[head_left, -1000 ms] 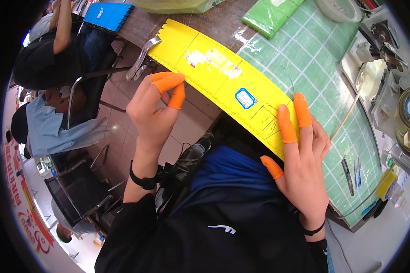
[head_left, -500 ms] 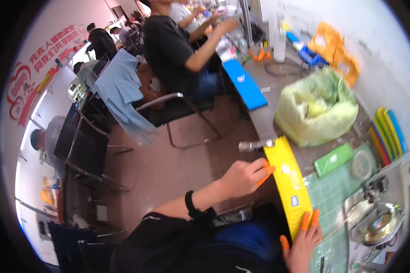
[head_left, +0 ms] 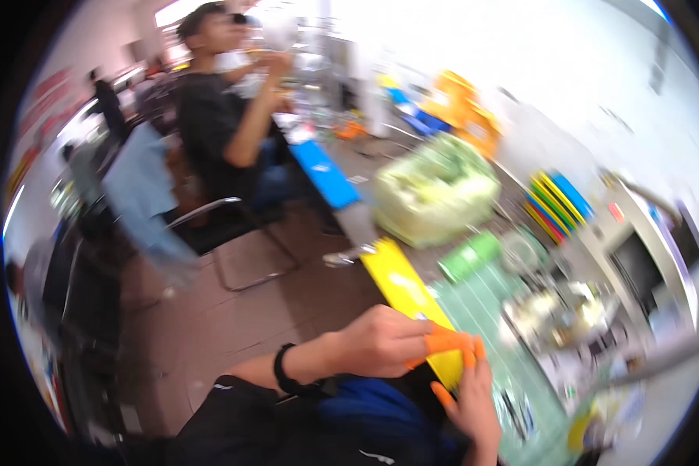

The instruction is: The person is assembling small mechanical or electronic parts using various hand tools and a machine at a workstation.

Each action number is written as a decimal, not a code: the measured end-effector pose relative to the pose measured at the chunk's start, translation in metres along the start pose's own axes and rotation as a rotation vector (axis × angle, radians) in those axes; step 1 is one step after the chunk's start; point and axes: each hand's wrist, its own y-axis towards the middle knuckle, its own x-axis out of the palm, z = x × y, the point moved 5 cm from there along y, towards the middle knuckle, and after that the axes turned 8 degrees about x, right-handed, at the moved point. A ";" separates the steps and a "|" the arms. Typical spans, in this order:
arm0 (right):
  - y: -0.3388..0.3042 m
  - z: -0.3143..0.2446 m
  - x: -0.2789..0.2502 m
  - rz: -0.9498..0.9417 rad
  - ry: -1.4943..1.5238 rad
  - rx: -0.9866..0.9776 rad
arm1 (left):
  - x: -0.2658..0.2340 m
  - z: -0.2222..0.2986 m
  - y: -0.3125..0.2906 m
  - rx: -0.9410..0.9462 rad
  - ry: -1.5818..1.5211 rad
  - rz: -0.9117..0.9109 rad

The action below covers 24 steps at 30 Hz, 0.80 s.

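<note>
A long yellow strip lies along the table's edge, its near end partly hidden by my hands. My left hand, with a black band at its wrist, reaches over that end. Its orange-covered fingertips are pressed together and meet the right hand's fingertips; blur hides anything between them. At the strip's near end is my right hand, also with orange finger covers, its thumb and fingers apart. Beneath and beside the strip spreads a green gridded mat.
A lined bin with a pale green bag stands beyond the strip. Nearby are a green packet, a blue strip, a stack of coloured strips and a grey machine. Tweezers-like tools lie by my right hand. A co-worker sits at the far left.
The view has swung to the right and blurred. My left hand has moved from the strip's far part to its near end, meeting the right hand's fingertips.
</note>
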 end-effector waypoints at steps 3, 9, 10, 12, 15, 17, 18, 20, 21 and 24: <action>-0.011 0.007 -0.019 -0.012 0.122 -0.029 | 0.017 0.011 0.018 0.066 -0.182 -0.039; -0.067 0.024 -0.064 0.028 0.218 0.215 | 0.053 0.030 0.098 0.451 -0.993 -0.096; -0.073 0.028 -0.069 0.028 0.236 0.302 | 0.053 0.034 0.112 0.525 -1.166 -0.031; -0.085 0.034 -0.077 0.154 0.209 0.343 | 0.053 0.037 0.135 0.635 -1.382 -0.019; -0.093 0.041 -0.079 0.188 0.204 0.432 | 0.064 0.039 0.150 0.277 -1.716 -0.206; -0.090 0.046 -0.077 0.199 0.190 0.516 | 0.069 0.029 0.156 0.316 -1.790 -0.202; -0.085 0.047 -0.076 0.193 0.197 0.532 | 0.072 0.022 0.160 0.342 -1.821 -0.199; -0.072 0.046 -0.072 0.211 0.183 0.484 | 0.076 0.007 0.166 0.398 -1.875 -0.193; -0.066 0.046 -0.070 0.206 0.189 0.493 | 0.076 0.001 0.168 0.428 -1.899 -0.189; -0.042 0.045 -0.067 0.157 0.169 0.454 | 0.073 -0.019 0.173 0.529 -1.944 -0.172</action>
